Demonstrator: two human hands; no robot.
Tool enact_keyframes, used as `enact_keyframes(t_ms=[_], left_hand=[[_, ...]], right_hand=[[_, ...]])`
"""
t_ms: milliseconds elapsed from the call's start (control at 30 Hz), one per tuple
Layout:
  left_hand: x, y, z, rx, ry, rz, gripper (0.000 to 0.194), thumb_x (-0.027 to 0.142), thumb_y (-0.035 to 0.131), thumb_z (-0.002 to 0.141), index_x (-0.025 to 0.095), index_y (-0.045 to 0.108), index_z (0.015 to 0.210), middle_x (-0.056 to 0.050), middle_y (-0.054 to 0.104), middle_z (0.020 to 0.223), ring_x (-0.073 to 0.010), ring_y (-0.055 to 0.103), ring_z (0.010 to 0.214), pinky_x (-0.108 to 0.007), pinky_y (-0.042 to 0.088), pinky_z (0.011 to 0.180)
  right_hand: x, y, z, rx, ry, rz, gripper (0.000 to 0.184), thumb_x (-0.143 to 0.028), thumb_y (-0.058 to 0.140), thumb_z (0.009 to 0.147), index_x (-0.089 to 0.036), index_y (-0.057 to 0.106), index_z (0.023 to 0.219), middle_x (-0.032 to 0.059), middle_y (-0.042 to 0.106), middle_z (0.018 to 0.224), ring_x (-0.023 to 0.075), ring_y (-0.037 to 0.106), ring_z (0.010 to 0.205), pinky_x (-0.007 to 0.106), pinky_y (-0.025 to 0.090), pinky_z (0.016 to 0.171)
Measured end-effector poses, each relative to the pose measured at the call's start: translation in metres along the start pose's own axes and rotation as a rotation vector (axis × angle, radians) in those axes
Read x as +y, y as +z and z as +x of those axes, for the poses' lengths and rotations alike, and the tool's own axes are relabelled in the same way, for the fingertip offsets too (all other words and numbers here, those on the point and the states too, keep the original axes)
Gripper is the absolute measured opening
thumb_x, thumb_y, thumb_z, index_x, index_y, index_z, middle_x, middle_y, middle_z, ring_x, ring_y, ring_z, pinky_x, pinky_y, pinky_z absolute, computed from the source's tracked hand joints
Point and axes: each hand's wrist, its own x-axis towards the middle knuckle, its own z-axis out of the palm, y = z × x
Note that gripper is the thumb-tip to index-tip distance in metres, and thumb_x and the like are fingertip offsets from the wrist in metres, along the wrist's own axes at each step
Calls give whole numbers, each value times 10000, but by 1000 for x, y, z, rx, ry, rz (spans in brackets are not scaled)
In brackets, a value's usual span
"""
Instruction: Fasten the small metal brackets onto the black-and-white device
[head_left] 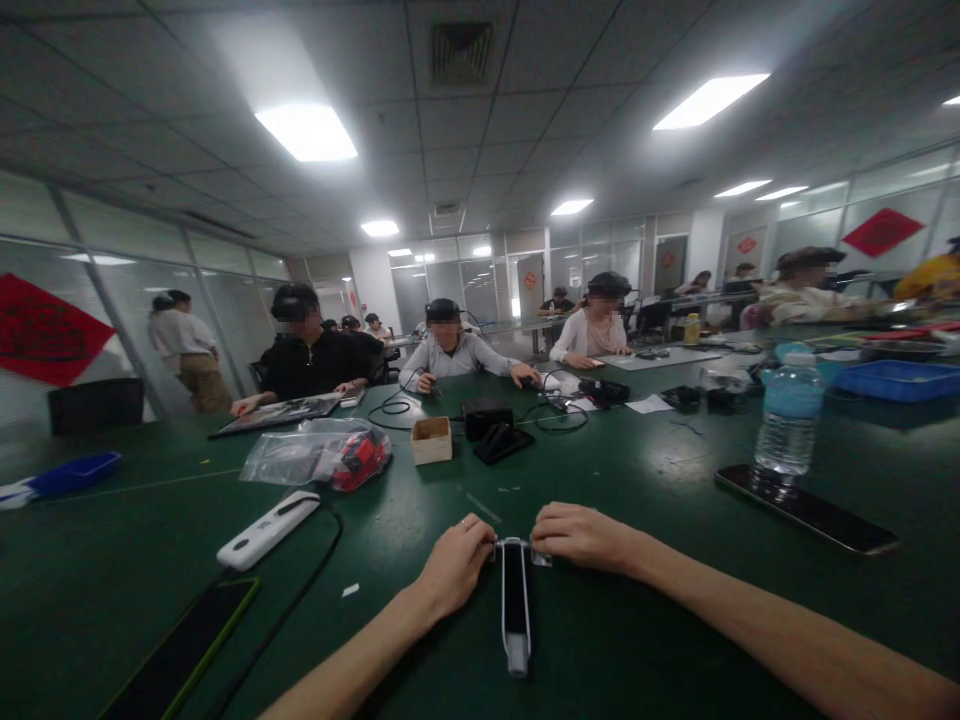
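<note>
A narrow device with a white frame and a long black middle lies in front of me on the green table, its grey end toward me. At its far end, my left hand has its fingers closed in a pinch on the left side. Across from it, my right hand pinches the right side, where a small clear piece shows under the fingers. The exact parts between my fingertips are mostly hidden. A ring is on one left finger.
Left of me lie a white power strip with a black cable and a green-edged phone. Ahead are a plastic bag and a small box. A water bottle stands by a black phone. Several people sit opposite.
</note>
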Motion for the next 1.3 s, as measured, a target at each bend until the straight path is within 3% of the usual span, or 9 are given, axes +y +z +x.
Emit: enact_keyframes(t_ms=[167,400,600,800,1300], left_hand=[[0,-1,0,-1,4,-19,153,136,407,875,186,548,908,-23,541,951,-138,513,827,-246,413,748],[2,-2,0,-5,-5,-23,147,154,404,879,187,544,906,-25,543,960,-141,512,825,-257,414,744],[3,-2,-1,-8,-20,21,141,182,410,876,184,544,921,-33,543,957,-146,515,819,-261,415,710],[1,2,-2,16,-6,66,142,201,406,867,175,539,912,-46,541,932,-154,512,794,-277,416,709],[3,1,-3,2,38,88,97,220,442,833,176,524,860,-36,532,885,-150,485,752,-270,401,675]], right_hand=[[-1,-2,2,-46,-54,-96,314,-150,322,949,-140,635,976,91,643,986,180,533,922,307,448,781],[1,0,2,22,8,28,309,-118,319,936,-153,622,983,82,647,948,161,533,889,287,437,763],[-2,0,2,63,256,87,165,-251,487,883,-144,612,893,69,619,871,161,533,821,303,412,755],[-15,-1,7,28,421,197,128,-266,547,834,-155,606,805,43,600,826,156,520,788,300,404,748],[-11,9,6,82,518,331,106,-246,495,885,-168,565,897,56,560,958,176,490,901,325,429,799]])
